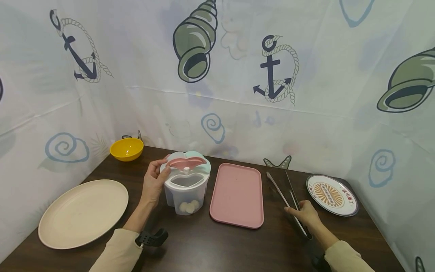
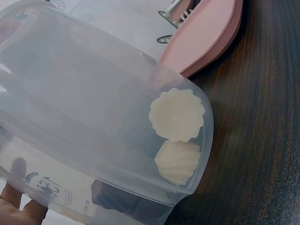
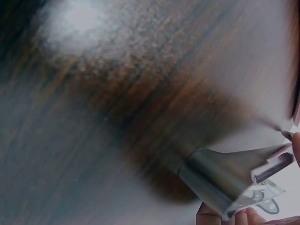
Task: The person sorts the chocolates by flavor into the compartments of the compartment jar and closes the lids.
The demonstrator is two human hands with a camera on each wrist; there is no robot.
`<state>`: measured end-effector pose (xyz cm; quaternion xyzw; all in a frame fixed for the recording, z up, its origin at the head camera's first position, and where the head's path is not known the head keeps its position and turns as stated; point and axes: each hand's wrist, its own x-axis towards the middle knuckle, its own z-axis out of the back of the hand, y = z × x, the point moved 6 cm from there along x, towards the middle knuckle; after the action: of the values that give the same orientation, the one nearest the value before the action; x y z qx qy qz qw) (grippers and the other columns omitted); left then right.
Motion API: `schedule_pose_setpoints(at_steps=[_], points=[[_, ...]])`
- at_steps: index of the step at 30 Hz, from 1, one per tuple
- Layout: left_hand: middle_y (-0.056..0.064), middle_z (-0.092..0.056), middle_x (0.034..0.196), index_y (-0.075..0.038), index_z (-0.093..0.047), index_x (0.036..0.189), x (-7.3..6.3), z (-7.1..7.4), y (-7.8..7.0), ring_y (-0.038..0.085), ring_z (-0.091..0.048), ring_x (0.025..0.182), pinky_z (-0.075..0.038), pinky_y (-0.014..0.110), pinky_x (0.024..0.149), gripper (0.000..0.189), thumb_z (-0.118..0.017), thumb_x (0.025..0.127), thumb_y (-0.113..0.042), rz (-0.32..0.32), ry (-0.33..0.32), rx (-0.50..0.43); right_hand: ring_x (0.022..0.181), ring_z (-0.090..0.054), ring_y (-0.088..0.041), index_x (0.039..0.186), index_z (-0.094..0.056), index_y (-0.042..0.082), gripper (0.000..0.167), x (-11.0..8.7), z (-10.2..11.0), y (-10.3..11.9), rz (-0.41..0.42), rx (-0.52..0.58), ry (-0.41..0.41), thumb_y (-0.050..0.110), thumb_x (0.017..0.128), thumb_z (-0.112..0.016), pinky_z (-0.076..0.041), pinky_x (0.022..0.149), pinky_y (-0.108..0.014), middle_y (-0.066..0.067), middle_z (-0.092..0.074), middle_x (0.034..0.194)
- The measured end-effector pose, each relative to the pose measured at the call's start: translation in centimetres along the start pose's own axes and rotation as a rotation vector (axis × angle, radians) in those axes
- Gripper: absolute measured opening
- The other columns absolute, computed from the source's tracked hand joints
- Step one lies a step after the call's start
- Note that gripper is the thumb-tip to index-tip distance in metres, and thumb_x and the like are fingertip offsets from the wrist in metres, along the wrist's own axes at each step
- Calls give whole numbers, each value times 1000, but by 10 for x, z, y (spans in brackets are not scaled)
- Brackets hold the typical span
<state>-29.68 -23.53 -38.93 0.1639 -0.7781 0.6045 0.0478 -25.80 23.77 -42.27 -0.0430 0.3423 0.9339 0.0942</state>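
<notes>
My left hand (image 1: 154,185) grips the upper left side of a translucent storage container (image 1: 186,189), thumb at the front of its rim. The container's lid has pink, mint and white sections; the pink flap (image 1: 187,162) stands raised behind a heart-shaped opening. Inside, at the bottom, lie white fluted pieces (image 2: 177,115), seen through the wall in the left wrist view. On the right, my right hand (image 1: 304,215) holds metal tongs (image 1: 280,192) between thumb and fingers, the two arms spread and their tips toward the back. In the right wrist view the tongs' bent end (image 3: 211,178) shows close over the table.
A pink tray (image 1: 238,194) lies between the container and the tongs. To the left are a large cream oval plate (image 1: 83,213) and, behind it, a yellow bowl (image 1: 127,149). A white patterned plate (image 1: 331,194) sits at the right. Printed cloth hangs around the dark wooden table (image 1: 217,245).
</notes>
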Motion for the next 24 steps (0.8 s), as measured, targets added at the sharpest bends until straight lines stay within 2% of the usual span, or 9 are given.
schedule_pose_setpoints(at_steps=[3,6,8,10,12,14,18,21,24], points=[[7,-51,138,-1,-46,116,-1,0,0,-1,-53,115,-43,12,93,26,-56,93,-5,0,2,0,113,-41,-55,131,-27,-22,80,0,4,6,25,-34,-58,33,86,-65,-38,93,-60,-44,-39,124],[9,-49,140,-2,-46,116,-1,0,0,-1,-53,115,-42,12,94,25,-56,93,-6,-1,7,-2,114,-42,-53,133,-30,-19,75,-1,11,25,112,-11,-192,30,88,-64,-37,95,-59,-42,-42,123],[13,-47,141,-2,-46,116,-1,0,-1,-1,-53,116,-42,13,95,25,-56,93,-6,-6,8,-5,111,-46,-48,132,-36,-16,65,-1,12,47,171,71,-263,25,90,-62,-40,94,-54,-38,-46,121],[15,-46,142,-3,-47,115,0,0,-1,0,-53,117,-42,13,95,24,-56,93,-6,-9,5,-8,109,-50,-41,130,-40,-13,55,-1,5,72,216,206,-267,21,92,-60,-44,92,-46,-33,-49,120],[17,-44,142,-5,-48,114,0,0,-1,1,-52,118,-41,13,96,22,-56,93,-6,-11,3,-10,110,-51,-35,130,-42,-9,48,0,-10,100,221,371,-205,17,93,-58,-45,93,-41,-28,-50,121],[20,-43,143,-5,-48,113,0,0,-1,2,-52,118,-41,13,96,21,-55,93,-5,-13,3,-14,114,-50,-32,131,-43,-6,44,0,-31,126,200,551,-103,16,95,-55,-45,96,-39,-24,-50,124],[20,-42,143,-4,-47,113,0,0,-1,1,-52,118,-41,13,96,21,-54,93,-5,-12,4,-20,127,-42,-38,135,-37,-10,46,-3,-71,177,167,878,114,17,99,-48,-35,106,-50,-28,-42,135],[18,-44,143,-3,-47,114,-1,-1,-1,0,-52,116,-41,12,95,23,-55,93,-5,-7,1,-18,133,-34,-39,137,-32,-11,54,-6,-95,207,123,1037,236,24,99,-47,-25,111,-51,-29,-37,140],[18,-43,143,-3,-47,114,0,1,-1,0,-52,117,-41,13,96,22,-54,94,-5,-9,2,-18,137,-29,-38,139,-29,-10,61,-8,-113,231,95,1113,315,31,98,-48,-19,114,-51,-27,-34,144]])
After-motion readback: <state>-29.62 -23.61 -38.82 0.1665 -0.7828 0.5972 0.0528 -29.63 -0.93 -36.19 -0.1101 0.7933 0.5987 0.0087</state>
